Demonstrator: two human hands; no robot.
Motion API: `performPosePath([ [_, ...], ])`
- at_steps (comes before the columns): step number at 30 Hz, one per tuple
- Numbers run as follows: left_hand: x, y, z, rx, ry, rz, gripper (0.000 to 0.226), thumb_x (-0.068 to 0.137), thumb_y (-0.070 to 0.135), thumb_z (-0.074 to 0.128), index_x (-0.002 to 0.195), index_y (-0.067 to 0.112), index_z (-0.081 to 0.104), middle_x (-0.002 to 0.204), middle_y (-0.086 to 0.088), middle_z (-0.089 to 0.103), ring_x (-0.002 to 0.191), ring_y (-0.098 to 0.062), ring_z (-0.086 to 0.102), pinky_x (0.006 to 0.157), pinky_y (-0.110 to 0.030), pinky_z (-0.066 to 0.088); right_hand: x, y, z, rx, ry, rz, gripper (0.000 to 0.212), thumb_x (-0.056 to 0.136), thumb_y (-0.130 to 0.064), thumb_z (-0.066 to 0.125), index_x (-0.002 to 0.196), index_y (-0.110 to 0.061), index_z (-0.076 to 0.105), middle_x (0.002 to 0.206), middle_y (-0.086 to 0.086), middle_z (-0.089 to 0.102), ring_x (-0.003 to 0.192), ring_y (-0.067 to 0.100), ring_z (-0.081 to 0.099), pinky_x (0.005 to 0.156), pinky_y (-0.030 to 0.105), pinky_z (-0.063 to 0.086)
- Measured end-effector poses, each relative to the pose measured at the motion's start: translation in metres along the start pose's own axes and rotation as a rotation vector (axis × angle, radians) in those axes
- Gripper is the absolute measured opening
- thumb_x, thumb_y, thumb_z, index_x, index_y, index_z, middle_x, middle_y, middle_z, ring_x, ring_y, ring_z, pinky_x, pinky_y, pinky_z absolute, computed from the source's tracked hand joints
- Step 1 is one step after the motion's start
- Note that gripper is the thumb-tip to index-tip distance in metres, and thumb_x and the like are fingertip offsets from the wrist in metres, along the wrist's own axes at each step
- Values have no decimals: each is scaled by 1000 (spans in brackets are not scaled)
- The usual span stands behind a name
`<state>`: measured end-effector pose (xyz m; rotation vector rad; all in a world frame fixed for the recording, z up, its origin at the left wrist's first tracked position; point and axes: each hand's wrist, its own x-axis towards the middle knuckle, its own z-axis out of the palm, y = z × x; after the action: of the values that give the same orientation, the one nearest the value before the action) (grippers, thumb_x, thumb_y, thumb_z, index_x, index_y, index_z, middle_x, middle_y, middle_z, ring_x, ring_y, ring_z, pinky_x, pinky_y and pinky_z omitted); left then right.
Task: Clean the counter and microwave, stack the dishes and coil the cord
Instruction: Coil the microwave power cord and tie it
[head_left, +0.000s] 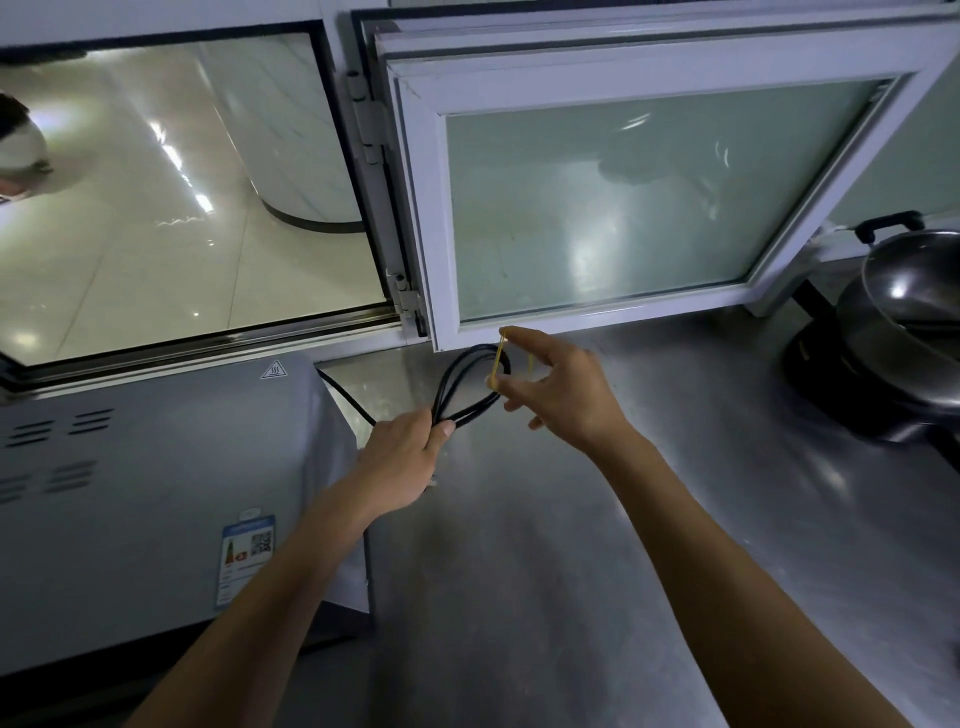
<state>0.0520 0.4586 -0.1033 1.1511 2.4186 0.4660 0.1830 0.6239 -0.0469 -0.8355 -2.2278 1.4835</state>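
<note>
A black power cord (457, 387) is looped into a small coil above the steel counter (597, 545). My left hand (402, 457) grips the gathered loops at their near end. One strand trails left behind the grey microwave (156, 499). My right hand (558, 387) holds a yellow rubber band (500, 358) stretched between thumb and fingers, right at the far end of the coil. The cord's plug is hidden.
An open white-framed window sash (649, 171) juts over the back of the counter just above my hands. A steel wok (914, 306) sits on a black cooker (852, 379) at the right. A person shows at the far left beyond the window opening.
</note>
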Motion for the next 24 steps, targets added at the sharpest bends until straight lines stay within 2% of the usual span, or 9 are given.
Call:
performPosePath([
  [2,0,4,-4,48,4,27,34,106,40,29,108,14,52,94,-7,58,91,-28,55,76,-38,34,0,0,0,-82,-29,-17,56,79,-36,81,129,-36,56,113,-17,56,67,11,73,56,44,61],
  [4,0,8,-9,68,12,55,35,106,39,29,108,12,52,93,-7,57,91,-29,54,77,-38,36,0,-1,0,-126,-46,-13,60,77,-41,81,129,-36,53,115,-20,52,65,11,73,57,42,61],
  [7,0,15,-16,116,15,106,31,107,35,31,108,13,52,90,-3,53,92,-30,53,75,-37,31,0,-2,0,-112,-42,-1,61,75,-45,82,128,-35,52,111,-20,53,64,12,73,57,42,62],
  [12,-3,24,-23,243,24,180,26,107,33,33,111,14,50,91,2,46,97,-29,54,81,-37,35,0,-6,2,-201,-47,-28,53,75,-51,80,119,-36,54,101,-26,54,58,12,71,56,28,58],
  [16,-8,26,-27,125,68,164,26,107,30,35,116,12,52,92,3,45,89,-22,44,76,-33,27,-1,-5,2,-122,-43,3,49,74,-50,81,113,-35,56,93,-26,56,59,15,72,54,37,61],
  [19,-9,24,-24,-23,105,166,23,106,28,37,110,13,54,85,7,45,86,-17,42,77,-32,27,-3,-9,6,-13,-7,25,50,74,-46,83,113,-28,58,93,-22,59,58,17,72,52,47,60],
  [24,-6,12,-17,-234,110,116,26,106,36,37,97,15,50,79,4,48,75,-16,47,65,-33,32,-7,-15,15,163,36,44,44,77,-41,82,113,-25,62,92,-3,70,60,22,73,53,48,61],
])
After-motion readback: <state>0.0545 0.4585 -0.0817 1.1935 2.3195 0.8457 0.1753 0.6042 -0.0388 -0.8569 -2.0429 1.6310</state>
